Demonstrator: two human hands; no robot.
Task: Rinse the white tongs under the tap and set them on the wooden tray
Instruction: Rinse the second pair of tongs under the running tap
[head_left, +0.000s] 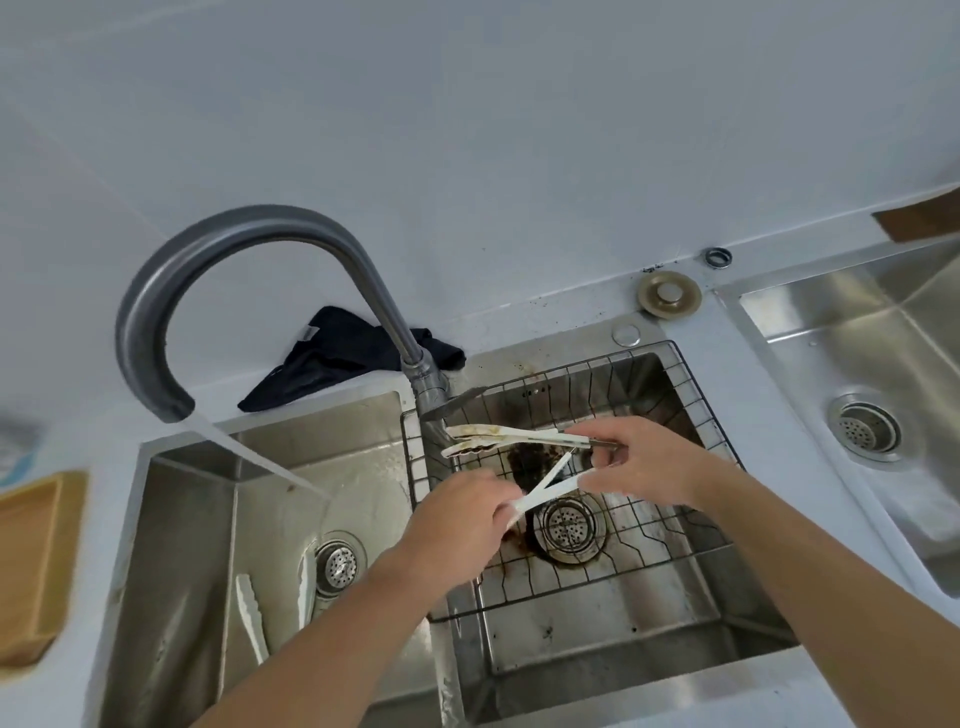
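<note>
Seen from the head view, a pair of slim white plastic tongs (545, 491) is pinched at its near end by the left hand (462, 525) and at one arm by the right hand (639, 462), over the wire rack (691, 525) in the middle steel basin. A second, soiled pair (498, 439) is also held in the right grip. The water stream (260, 462) from the grey curved tap (208, 260) falls into the left basin, so the rinse could be missed. The wooden tray (36, 566) lies far left on the desk; a wet slip could be caused by the double hold.

Pale grey wall (467, 104), white countertop (561, 306); three steel sink basins, even soft light
</note>
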